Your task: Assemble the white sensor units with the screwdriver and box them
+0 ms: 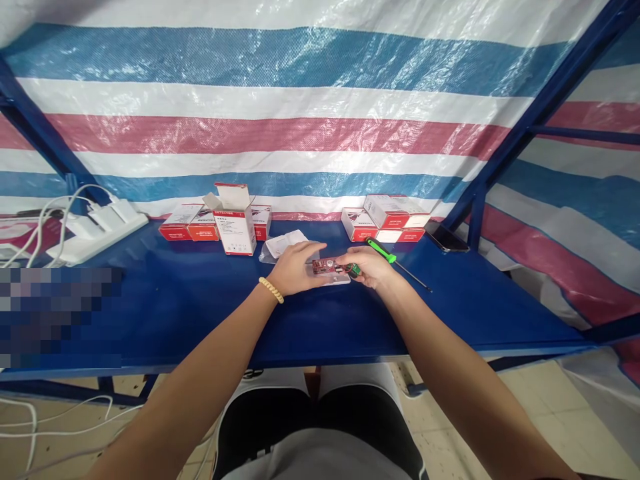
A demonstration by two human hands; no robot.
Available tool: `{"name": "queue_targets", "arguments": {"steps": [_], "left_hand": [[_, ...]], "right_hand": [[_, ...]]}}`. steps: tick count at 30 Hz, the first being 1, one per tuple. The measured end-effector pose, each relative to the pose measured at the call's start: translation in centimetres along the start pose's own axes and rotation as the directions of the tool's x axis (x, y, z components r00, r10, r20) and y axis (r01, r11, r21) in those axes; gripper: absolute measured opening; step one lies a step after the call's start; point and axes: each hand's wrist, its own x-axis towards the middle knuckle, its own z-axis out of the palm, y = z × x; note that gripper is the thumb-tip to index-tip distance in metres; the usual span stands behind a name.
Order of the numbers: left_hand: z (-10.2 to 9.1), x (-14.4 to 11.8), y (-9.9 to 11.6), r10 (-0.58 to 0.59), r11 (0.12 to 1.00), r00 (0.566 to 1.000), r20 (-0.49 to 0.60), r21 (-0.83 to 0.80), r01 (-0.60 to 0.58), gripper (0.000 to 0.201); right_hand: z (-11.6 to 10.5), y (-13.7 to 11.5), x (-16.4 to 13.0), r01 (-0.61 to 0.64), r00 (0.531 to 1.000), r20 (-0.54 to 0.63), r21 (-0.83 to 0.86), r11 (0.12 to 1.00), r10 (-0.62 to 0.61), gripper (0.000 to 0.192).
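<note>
Over the blue tabletop both hands meet around a small red circuit board. My right hand pinches the board's right end, where a green part shows by the fingers. On the other side my left hand curves its fingers and thumb around a pale plastic casing, mostly hidden under the board. A clear plastic bag with a white paper leaflet lies just behind my left hand. Close beyond my right hand rests a screwdriver with a green and black handle.
An opened white-and-red box stands upright at the back, beside several smaller boxes. More boxes are stacked right of centre, near a dark phone. A white power strip with plugs and cables sits at left. Striped sheeting hangs behind.
</note>
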Motion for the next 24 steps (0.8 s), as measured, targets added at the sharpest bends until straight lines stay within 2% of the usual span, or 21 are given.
{"name": "queue_targets", "arguments": {"steps": [1, 3, 5, 8, 11, 13, 16, 19, 22, 24], "left_hand": [[-0.2, -0.1, 0.0, -0.044, 0.999, 0.996, 0.071, -0.003, 0.045, 0.082], [-0.4, -0.1, 0.0, -0.108, 0.994, 0.974, 0.200, -0.001, 0.110, 0.097], [-0.5, -0.2, -0.2, -0.147, 0.988, 0.952, 0.269, 0.007, 0.151, 0.098], [-0.7, -0.1, -0.4, -0.189, 0.981, 0.938, 0.291, 0.022, 0.191, 0.091], [-1.0, -0.1, -0.3, -0.193, 0.978, 0.947, 0.256, -0.026, 0.206, 0.089], [-1.3, 0.0, 0.0, -0.194, 0.964, 0.960, 0.201, -0.142, 0.224, 0.085], [-1.4, 0.3, 0.2, -0.262, 0.901, 0.963, 0.068, -0.341, 0.270, 0.057], [-1.2, 0.7, 0.2, -0.324, 0.847, 0.946, -0.027, -0.453, 0.278, 0.032], [-1.1, 0.8, -0.2, -0.353, 0.834, 0.932, -0.076, -0.477, 0.277, 0.025], [-1.1, 0.9, -0.3, -0.376, 0.838, 0.919, -0.117, -0.467, 0.283, 0.023]], "right_hand": [[0.0, 0.0, 0.0, 0.005, 1.000, -0.009, -0.018, 1.000, -0.005, 0.036], [-0.1, 0.0, 0.0, 0.007, 1.000, -0.014, -0.064, 0.998, -0.008, 0.034], [-0.2, 0.0, -0.1, 0.005, 1.000, -0.004, -0.111, 0.994, -0.005, 0.035], [-0.7, -0.2, -0.3, 0.029, 1.000, 0.016, -0.171, 0.985, -0.027, 0.037], [-1.4, -0.5, -0.4, 0.136, 0.990, 0.055, -0.157, 0.978, -0.129, 0.038], [-1.8, -0.6, -0.3, 0.228, 0.972, 0.080, -0.112, 0.967, -0.220, 0.039], [-1.9, -0.5, -0.2, 0.314, 0.948, 0.085, -0.114, 0.943, -0.306, 0.040], [-1.4, -0.3, -0.3, 0.342, 0.939, 0.076, -0.154, 0.927, -0.334, 0.039], [-1.1, -0.3, -0.4, 0.345, 0.939, 0.066, -0.150, 0.927, -0.338, 0.037], [-1.0, -0.3, -0.5, 0.334, 0.942, 0.049, -0.150, 0.930, -0.331, 0.042]]}}
